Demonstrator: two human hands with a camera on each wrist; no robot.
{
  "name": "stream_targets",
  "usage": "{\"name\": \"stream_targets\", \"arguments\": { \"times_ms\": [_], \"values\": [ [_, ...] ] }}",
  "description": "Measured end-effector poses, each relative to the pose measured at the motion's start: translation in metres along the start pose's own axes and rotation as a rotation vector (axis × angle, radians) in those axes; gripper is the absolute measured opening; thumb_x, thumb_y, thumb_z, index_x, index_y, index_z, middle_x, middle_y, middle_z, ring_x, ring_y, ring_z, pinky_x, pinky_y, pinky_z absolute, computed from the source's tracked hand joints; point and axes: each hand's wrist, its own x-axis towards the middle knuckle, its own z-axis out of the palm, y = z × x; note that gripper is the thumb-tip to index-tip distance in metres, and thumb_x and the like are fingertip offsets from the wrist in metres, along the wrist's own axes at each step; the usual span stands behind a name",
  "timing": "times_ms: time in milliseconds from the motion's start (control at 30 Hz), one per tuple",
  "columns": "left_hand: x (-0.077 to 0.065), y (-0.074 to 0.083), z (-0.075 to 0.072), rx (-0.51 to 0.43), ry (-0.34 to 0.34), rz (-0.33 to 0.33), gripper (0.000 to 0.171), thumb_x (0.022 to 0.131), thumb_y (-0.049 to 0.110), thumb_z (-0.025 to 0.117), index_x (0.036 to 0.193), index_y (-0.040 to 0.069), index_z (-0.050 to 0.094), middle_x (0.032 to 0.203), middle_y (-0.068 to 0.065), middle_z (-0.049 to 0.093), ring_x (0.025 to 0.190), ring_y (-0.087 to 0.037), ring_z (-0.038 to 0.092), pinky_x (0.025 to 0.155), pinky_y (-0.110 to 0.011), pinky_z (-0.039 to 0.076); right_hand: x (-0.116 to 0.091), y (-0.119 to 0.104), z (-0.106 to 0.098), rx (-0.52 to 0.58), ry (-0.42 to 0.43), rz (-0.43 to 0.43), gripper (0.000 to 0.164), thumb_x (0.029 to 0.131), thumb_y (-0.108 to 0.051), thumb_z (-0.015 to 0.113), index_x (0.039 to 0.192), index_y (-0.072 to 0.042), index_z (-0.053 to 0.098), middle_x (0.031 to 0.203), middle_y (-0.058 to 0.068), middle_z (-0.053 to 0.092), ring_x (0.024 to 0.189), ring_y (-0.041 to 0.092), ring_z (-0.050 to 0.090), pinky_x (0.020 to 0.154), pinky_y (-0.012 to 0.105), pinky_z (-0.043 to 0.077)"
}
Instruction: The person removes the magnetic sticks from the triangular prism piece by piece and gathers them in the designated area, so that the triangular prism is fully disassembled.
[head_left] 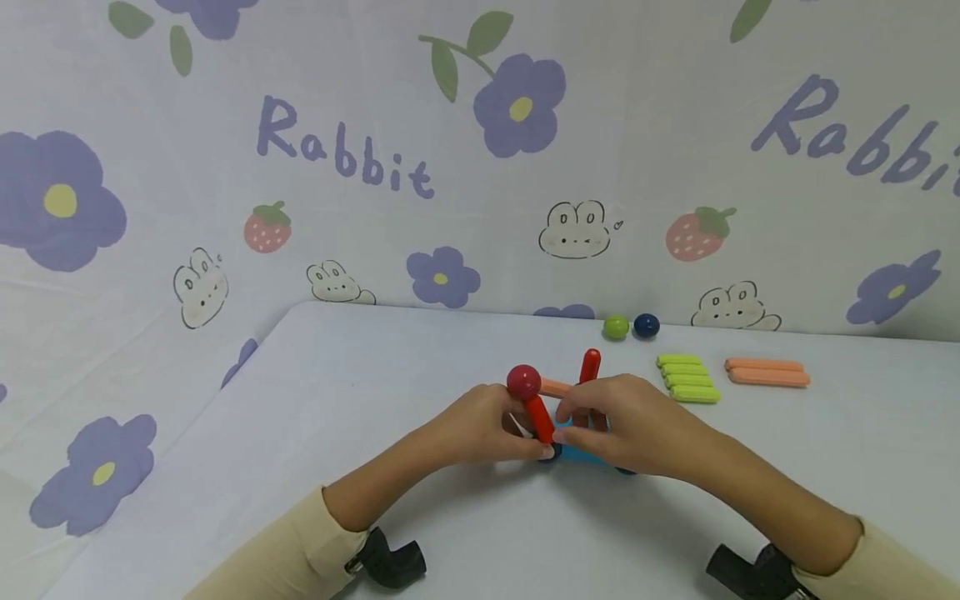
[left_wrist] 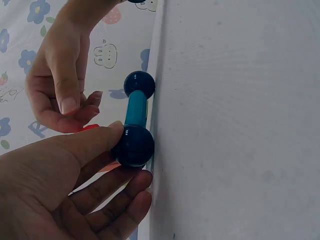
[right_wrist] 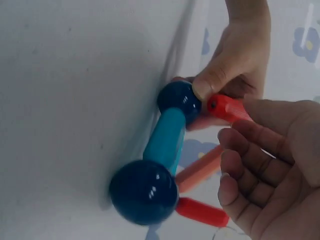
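Observation:
My left hand [head_left: 476, 427] pinches a dark blue ball [left_wrist: 133, 146] between thumb and fingers at the near left corner of a small ball-and-rod frame. A light blue rod [right_wrist: 165, 140] links it to a second dark blue ball [right_wrist: 144, 192]. My right hand [head_left: 637, 421] pinches a red rod [right_wrist: 227, 108] close to the ball in my left hand; whether rod and ball touch, I cannot tell. In the head view a red ball [head_left: 523, 382] caps that rod, which leans left. Another red rod [head_left: 591, 365] stands farther back, and an orange rod [head_left: 555, 387] runs behind my hands.
Toward the table's back edge lie a green ball [head_left: 617, 327] and a dark blue ball [head_left: 647, 326]. Several yellow-green rods [head_left: 686, 379] lie right of the frame, with two orange rods [head_left: 767, 372] beyond them. A printed cloth [head_left: 360, 242] hangs behind the white table [head_left: 337, 358].

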Motion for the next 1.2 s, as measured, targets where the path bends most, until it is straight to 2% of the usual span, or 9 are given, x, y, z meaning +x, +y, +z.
{"name": "stream_targets", "arguments": {
  "times_ms": [133, 400, 533, 600, 733, 833, 933, 1033, 1200],
  "values": [
    [0.001, 0.001, 0.0, 0.001, -0.007, 0.01, 0.018, 0.084, 0.02, 0.082, 0.099, 0.012, 0.077, 0.083, 0.013, 0.073, 0.078, -0.004, 0.069, 0.073, -0.021, 0.055, 0.008, -0.003, 0.008, -0.007, 0.029, 0.02, 0.008, 0.086, -0.015, 0.08, 0.089, -0.017, 0.072, 0.073, -0.016, 0.062, 0.063, 0.005, 0.051, 0.057, 0.023, 0.047],
    [-0.001, 0.004, -0.002, -0.021, -0.063, 0.009, 0.023, 0.082, 0.023, 0.084, 0.101, 0.015, 0.073, 0.088, 0.013, 0.071, 0.077, -0.003, 0.069, 0.072, -0.022, 0.055, 0.011, 0.001, 0.016, -0.039, 0.057, 0.042, 0.011, 0.084, -0.01, 0.082, 0.086, -0.015, 0.073, 0.073, -0.016, 0.062, 0.068, 0.004, 0.055, 0.062, 0.024, 0.05],
    [-0.002, 0.004, -0.002, -0.018, -0.048, 0.004, 0.02, 0.086, 0.026, 0.08, 0.101, 0.014, 0.074, 0.087, 0.01, 0.072, 0.077, -0.005, 0.07, 0.071, -0.023, 0.055, 0.01, 0.002, 0.013, -0.063, 0.062, 0.031, 0.011, 0.084, -0.008, 0.081, 0.088, -0.015, 0.073, 0.076, -0.015, 0.065, 0.07, 0.005, 0.058, 0.067, 0.026, 0.054],
    [-0.001, 0.005, -0.001, 0.006, -0.035, -0.004, 0.021, 0.087, 0.026, 0.079, 0.102, 0.012, 0.074, 0.087, 0.007, 0.073, 0.078, -0.006, 0.07, 0.07, -0.022, 0.055, 0.009, 0.004, 0.007, -0.107, 0.091, 0.035, 0.011, 0.084, -0.007, 0.08, 0.089, -0.015, 0.073, 0.078, -0.012, 0.066, 0.072, 0.007, 0.058, 0.067, 0.026, 0.054],
    [-0.001, 0.006, 0.0, 0.051, -0.016, -0.032, 0.028, 0.087, 0.027, 0.079, 0.106, 0.007, 0.074, 0.088, 0.005, 0.074, 0.078, -0.009, 0.07, 0.069, -0.022, 0.055, 0.007, 0.016, -0.007, -0.224, 0.213, 0.064, 0.021, 0.083, -0.003, 0.08, 0.102, -0.01, 0.073, 0.095, 0.0, 0.067, 0.076, 0.016, 0.061, 0.066, 0.03, 0.056],
    [-0.001, 0.007, 0.001, 0.067, -0.009, -0.062, 0.031, 0.087, 0.029, 0.079, 0.108, 0.007, 0.075, 0.088, 0.005, 0.074, 0.079, -0.01, 0.07, 0.068, -0.022, 0.055, 0.007, 0.029, -0.014, -0.264, 0.25, 0.097, 0.03, 0.084, -0.001, 0.078, 0.112, -0.006, 0.071, 0.111, 0.011, 0.065, 0.083, 0.023, 0.065, 0.068, 0.035, 0.059],
    [0.0, 0.007, 0.001, 0.073, -0.002, -0.082, 0.033, 0.086, 0.031, 0.08, 0.108, 0.007, 0.075, 0.087, 0.005, 0.074, 0.078, -0.01, 0.07, 0.067, -0.022, 0.055, 0.007, 0.039, -0.016, -0.249, 0.211, 0.116, 0.03, 0.084, -0.001, 0.078, 0.113, -0.004, 0.072, 0.11, 0.011, 0.068, 0.085, 0.024, 0.067, 0.069, 0.037, 0.059],
    [0.0, 0.008, 0.002, 0.07, 0.004, -0.089, 0.033, 0.086, 0.031, 0.08, 0.107, 0.006, 0.075, 0.087, 0.005, 0.074, 0.078, -0.01, 0.07, 0.067, -0.023, 0.055, 0.007, 0.045, -0.016, -0.227, 0.169, 0.135, 0.027, 0.083, 0.001, 0.079, 0.109, -0.003, 0.073, 0.097, 0.007, 0.071, 0.083, 0.022, 0.065, 0.069, 0.035, 0.059],
    [0.001, 0.009, 0.003, 0.06, 0.014, -0.096, 0.032, 0.085, 0.03, 0.081, 0.104, 0.006, 0.075, 0.085, 0.005, 0.074, 0.077, -0.01, 0.069, 0.065, -0.023, 0.055, 0.002, 0.056, -0.018, -0.229, 0.091, 0.189, 0.018, 0.083, -0.003, 0.08, 0.1, -0.007, 0.076, 0.087, 0.0, 0.071, 0.076, 0.018, 0.062, 0.066, 0.033, 0.057]
  ]
}}
